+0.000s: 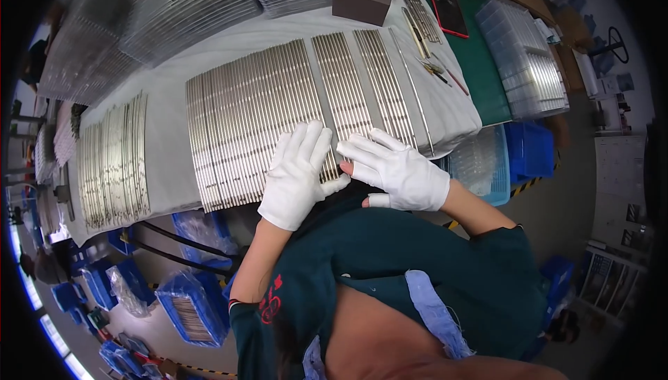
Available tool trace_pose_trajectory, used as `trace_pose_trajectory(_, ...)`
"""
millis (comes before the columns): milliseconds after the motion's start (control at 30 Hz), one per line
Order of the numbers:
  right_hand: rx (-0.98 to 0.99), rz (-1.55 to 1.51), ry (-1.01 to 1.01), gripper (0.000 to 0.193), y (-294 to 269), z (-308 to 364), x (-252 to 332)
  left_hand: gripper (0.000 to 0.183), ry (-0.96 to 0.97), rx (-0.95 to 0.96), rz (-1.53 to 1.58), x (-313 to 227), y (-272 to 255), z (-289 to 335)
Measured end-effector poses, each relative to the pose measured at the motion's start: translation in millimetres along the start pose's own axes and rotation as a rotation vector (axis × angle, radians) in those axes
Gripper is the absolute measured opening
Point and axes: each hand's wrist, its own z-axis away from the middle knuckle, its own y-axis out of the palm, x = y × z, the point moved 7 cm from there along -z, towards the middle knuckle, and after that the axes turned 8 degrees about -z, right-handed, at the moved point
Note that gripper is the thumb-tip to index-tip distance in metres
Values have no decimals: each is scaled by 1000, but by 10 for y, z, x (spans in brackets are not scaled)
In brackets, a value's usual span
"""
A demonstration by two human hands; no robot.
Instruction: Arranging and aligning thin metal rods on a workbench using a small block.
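Thin silvery metal rods lie side by side in rows on a white cloth point(167, 130). My left hand point(298, 178), in a white glove, rests with fingers stretched out over the right end of the widest row of rods point(250, 109). My right hand point(400, 175), gloved too with a bare thumb tip and another bare fingertip, lies with fingers apart across the near ends of the middle row of rods point(337, 77). Beside it is a narrower row of rods point(383, 81), then a single rod point(412, 88). Another group of rods point(115, 161) lies far left.
Stacked clear plastic trays point(191, 11) line the back. A dark brown block point(360, 4) stands before them. Right are small hand tools point(435, 70), a red-edged phone point(447, 9) and clear boxes point(522, 60). Blue bins point(191, 310) stand on the floor, left and right.
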Motion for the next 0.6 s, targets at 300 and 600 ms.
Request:
trace_pose_trajectory(300, -157, 290, 298, 74, -456, 482, -569, 87, 14, -28, -54, 3, -4, 27)
trace_pose_trajectory(600, -151, 105, 79, 71, -186, 112, -345, 92, -7, 15, -18, 2, 4, -2)
